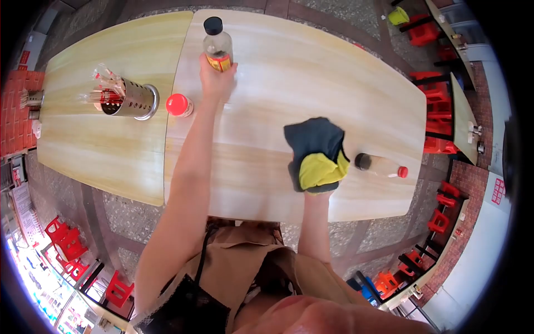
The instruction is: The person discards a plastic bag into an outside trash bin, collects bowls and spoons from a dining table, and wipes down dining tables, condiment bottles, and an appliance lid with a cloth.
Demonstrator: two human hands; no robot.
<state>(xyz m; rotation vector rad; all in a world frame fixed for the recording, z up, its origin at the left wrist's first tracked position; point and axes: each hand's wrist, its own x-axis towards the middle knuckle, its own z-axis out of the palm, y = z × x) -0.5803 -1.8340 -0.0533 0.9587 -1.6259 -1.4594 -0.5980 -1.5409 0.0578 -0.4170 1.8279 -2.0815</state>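
My left hand [217, 79] is wrapped round the lower part of a clear bottle [218, 43] with a black cap and a yellow-red label, near the far side of the table. Just left of that wrist stands a small jar [179, 104] with a red lid. My right hand [321, 195] holds a dark grey and yellow cloth [316, 142] over the tabletop; the cloth hides most of its fingers. To the right of the cloth is a second bottle [384, 165] with a dark end and a red end, its contents pale.
A perforated metal holder [130, 100] with wrapped utensils and sticks stands on the left part of the wooden table [250, 167]. A seam runs across the tabletop. Red stools [436, 106] and other tables surround it, and a green bin [397, 16] is at the far right.
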